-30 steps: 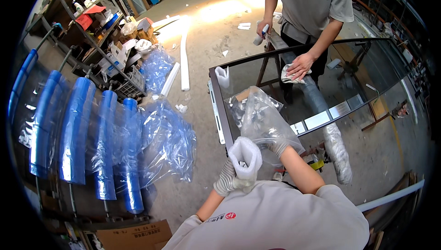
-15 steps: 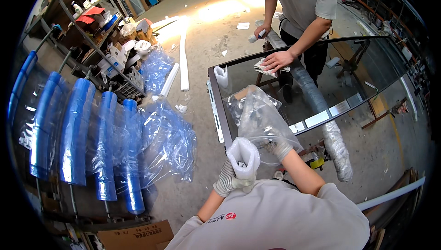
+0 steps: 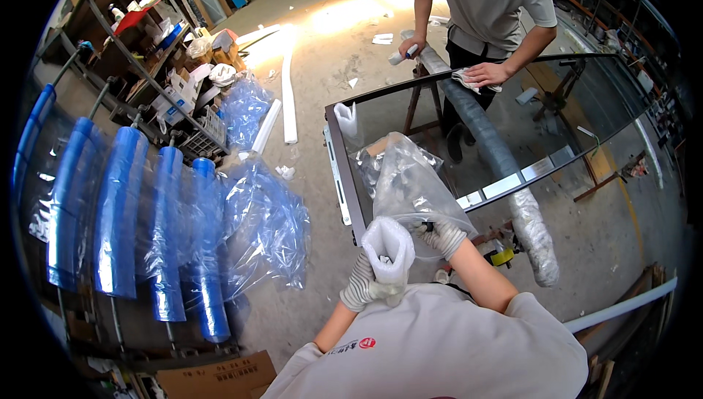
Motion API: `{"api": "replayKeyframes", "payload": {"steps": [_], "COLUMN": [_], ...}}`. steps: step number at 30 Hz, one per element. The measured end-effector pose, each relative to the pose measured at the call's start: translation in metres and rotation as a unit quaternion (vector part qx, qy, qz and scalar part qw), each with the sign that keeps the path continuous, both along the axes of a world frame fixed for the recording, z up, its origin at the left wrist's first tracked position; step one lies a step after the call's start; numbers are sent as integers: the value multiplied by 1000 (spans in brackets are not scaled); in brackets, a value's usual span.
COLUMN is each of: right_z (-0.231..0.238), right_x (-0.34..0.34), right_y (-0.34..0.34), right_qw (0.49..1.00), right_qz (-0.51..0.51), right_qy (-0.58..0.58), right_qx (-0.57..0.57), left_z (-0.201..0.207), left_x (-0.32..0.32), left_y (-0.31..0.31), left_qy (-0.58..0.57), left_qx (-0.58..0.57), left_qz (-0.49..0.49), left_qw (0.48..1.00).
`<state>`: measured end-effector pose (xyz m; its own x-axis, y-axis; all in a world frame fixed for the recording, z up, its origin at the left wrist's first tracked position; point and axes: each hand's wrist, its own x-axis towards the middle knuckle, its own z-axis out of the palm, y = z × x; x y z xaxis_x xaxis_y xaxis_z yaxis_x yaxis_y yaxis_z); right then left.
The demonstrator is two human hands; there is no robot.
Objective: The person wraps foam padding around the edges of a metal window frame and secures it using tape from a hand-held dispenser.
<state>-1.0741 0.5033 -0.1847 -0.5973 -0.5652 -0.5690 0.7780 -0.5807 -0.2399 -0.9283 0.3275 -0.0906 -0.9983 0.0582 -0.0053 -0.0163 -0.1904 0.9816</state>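
Note:
My left hand (image 3: 359, 286), in a striped knit glove, wraps around a folded white foam sleeve (image 3: 391, 249) held upright in front of my chest. Small pieces inside the sleeve are too small to name. My right hand (image 3: 444, 238), gloved too, is at the mouth of a clear plastic bag (image 3: 412, 183). Its fingers are closed around a small dark thing that I cannot make out. The bag lies on the near left end of a dark-framed glass panel (image 3: 505, 124), with shiny packets (image 3: 368, 167) beside it.
Across the panel, a person (image 3: 492, 3) presses a cloth (image 3: 474, 81) on the glass and holds a bottle (image 3: 404, 54). A plastic-wrapped bar (image 3: 532, 238) supports the panel. Rolls of blue film (image 3: 121, 208) hang at left, by loose film (image 3: 267, 216) and a cluttered shelf (image 3: 150, 62).
My right hand has drawn slightly left out of the bag's mouth, and its fingers now show. The other person's cloth has moved right and away across the glass.

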Motion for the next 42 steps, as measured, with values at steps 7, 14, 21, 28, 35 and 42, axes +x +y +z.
{"api": "replayKeyframes", "payload": {"steps": [7, 14, 21, 28, 35, 42], "right_z": [47, 120, 213, 225, 227, 227], "right_x": [28, 46, 64, 64, 66, 65], "right_y": [13, 36, 38, 36, 34, 42], "right_qw": [974, 919, 921, 879, 772, 700], "right_qz": [109, 148, -6, 81, 149, 195], "right_qy": [158, 305, 351, 418, 494, 596], "right_qx": [124, 201, 169, 216, 371, 340], "left_z": [8, 19, -9, 24, 39, 43], "left_x": [-3, -10, -12, -19, -8, -7], "left_y": [13, 17, 20, 37, 29, 26], "left_qy": [8, -172, -92, -117, 33, 34], "left_qx": [34, 107, 129, 142, -158, -171], "left_qz": [0, 51, -40, -4, -10, -15], "left_qw": [999, 978, 986, 983, 987, 985]}}
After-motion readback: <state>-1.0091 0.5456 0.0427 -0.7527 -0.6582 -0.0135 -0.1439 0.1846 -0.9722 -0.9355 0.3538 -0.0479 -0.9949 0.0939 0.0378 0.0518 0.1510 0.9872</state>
